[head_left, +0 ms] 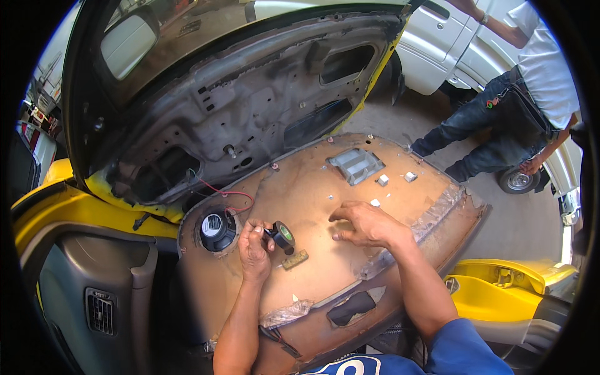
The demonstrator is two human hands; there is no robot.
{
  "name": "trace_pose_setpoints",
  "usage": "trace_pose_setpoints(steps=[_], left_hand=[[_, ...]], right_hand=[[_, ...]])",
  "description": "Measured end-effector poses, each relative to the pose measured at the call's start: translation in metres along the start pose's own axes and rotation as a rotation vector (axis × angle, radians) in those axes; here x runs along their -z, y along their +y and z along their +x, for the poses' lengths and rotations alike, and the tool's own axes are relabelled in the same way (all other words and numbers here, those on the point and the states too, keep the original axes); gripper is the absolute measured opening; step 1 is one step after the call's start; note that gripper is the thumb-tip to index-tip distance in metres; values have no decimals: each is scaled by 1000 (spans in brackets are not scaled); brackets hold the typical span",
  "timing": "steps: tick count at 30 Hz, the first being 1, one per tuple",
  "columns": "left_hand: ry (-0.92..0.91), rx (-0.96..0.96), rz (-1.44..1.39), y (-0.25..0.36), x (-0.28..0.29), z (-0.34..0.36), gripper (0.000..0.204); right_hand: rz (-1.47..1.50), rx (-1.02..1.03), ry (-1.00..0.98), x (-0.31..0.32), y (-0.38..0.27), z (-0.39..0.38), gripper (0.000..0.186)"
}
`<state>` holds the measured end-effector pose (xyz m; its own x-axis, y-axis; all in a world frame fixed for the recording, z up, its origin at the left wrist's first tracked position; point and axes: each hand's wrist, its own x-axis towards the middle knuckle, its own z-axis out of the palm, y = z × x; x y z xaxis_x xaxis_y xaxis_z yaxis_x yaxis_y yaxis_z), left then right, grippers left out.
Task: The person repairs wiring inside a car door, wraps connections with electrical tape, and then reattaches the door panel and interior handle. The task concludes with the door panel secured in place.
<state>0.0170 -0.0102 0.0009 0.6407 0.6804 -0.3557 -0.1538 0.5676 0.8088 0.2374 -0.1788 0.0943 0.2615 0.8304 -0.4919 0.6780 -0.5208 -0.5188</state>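
Observation:
My left hand (253, 253) is closed around a roll of black electrical tape (284, 235), its side turned toward me. To the right, my right hand (370, 225) hovers above the panel with fingers apart and nothing in them. Under both hands lies a brown door trim panel (306, 187), its back side up. A round black speaker (217, 229) is set in the panel's left end, and red wires (240, 195) run from it toward the car door. Just below the tape rests a small yellowish-brown block (295, 259).
Beyond the panel stands the yellow car's bare door (225, 106), its inner metal exposed. A grey plastic piece (355, 165) and small white clips (383, 180) lie on the panel. A person in jeans (500, 112) stands at right near a white vehicle (431, 40).

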Motion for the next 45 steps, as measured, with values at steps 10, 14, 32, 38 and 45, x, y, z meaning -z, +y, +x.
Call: trace_pose_setpoints(steps=[10,14,32,38,45], left_hand=[[4,-27,-41,-3,8,-12,17],[22,-64,-62,13,8,-12,18],[-2,-100,-135,-2,32,-21,16],[-8,-105,-217,-32,40,-52,20],[27,-60,-292,-62,12,-66,17]], right_hand=[[-72,12,-493,-33,-74,-177,59],[-106,160,-387,-58,-82,-177,47],[-107,602,83,-93,-83,-215,24],[-131,614,-162,-101,-78,-213,46],[-86,353,-468,-102,-54,-204,58]])
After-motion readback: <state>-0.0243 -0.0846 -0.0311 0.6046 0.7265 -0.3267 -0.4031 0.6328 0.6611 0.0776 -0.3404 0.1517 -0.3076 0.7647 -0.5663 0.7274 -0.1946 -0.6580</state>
